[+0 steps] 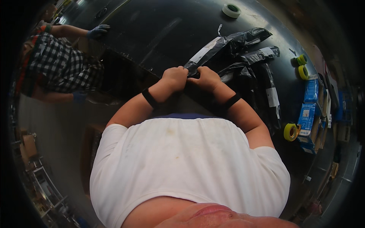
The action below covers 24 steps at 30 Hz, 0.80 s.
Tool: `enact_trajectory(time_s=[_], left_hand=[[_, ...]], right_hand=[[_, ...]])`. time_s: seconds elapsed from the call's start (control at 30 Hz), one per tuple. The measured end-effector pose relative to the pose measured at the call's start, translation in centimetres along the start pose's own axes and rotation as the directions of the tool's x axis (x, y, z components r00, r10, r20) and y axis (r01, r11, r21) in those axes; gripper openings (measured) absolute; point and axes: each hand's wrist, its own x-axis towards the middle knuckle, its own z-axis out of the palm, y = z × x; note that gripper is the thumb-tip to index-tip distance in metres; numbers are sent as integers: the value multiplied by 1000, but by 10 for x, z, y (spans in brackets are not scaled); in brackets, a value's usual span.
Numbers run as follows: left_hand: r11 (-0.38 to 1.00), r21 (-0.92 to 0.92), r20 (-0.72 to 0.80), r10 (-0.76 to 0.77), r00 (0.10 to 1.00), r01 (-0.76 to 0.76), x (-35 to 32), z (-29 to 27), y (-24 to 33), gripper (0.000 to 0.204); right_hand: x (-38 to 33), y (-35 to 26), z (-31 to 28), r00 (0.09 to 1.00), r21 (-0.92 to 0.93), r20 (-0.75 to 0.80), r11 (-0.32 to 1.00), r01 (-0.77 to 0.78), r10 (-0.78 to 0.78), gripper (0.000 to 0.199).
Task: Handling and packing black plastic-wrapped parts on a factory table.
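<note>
Two bare hands meet at the near edge of a glossy black table (152, 26), where the left hand (175, 77) and the right hand (207, 78) press knuckle to knuckle, fingers curled tight around the near end of a crinkled black plastic bag with a white label strip (213, 47). The bag stretches away from the fists up and to the right across the table. Both wrists carry a black band, and the forearms rise from a white T-shirt that fills the lower part of the view. Just to the right of the gripped bag lie several more black plastic bags with white labels (262, 72), heaped and overlapping. Farther right, near the table's edge, sit yellow tape rolls (303, 66), a stack of blue cartons (310, 102) and another yellow tape roll (290, 132). A white tape roll (231, 10) rests at the far side of the table. At upper left, a second person in a black-and-white checked shirt (61, 64) reaches onto the table with a blue-gloved hand (98, 31).
</note>
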Motion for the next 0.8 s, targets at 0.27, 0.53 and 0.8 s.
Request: enact_trajectory(time_s=[0.27,0.53,0.8], left_hand=[[898,-441,19,22,1000,-12,13,5,-18,19],[997,-57,137,-35,990,43,15,-16,24,32],[904,350,318,132,939,-245,48,-38,35,29]], right_hand=[[7,24,15,997,143,10,987,-75,74,79],[2,22,28,983,72,7,980,-184,184,65],[4,22,35,996,56,-79,997,-47,51,40]])
